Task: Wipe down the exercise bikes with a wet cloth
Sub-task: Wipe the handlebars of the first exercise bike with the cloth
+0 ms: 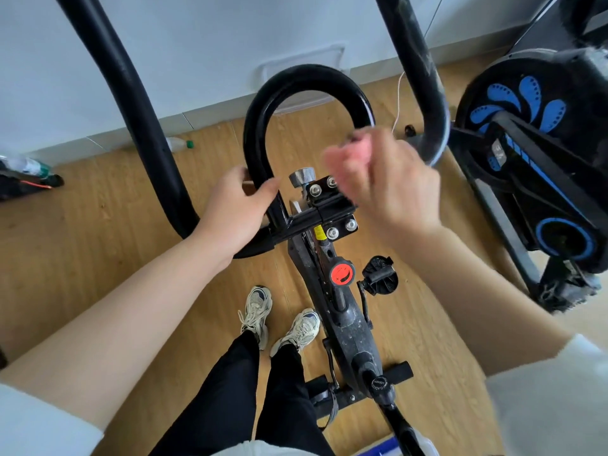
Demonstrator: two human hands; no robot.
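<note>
A pale grey-white wall (197,44) fills the top of the frame. Where it ends, a light strip of skirting (108,139) runs along the light brown wooden plank floor (98,241). By the wall at upper centre sits a see-through plastic box (296,60). Left of centre a clear plastic bottle with a green cap (176,144) lies on the floor. A thin white cord (398,100) hangs down the wall right of centre. At the left edge there is a dark bag (23,189) — a thin orange wire lies on it. The light is soft and even.
</note>
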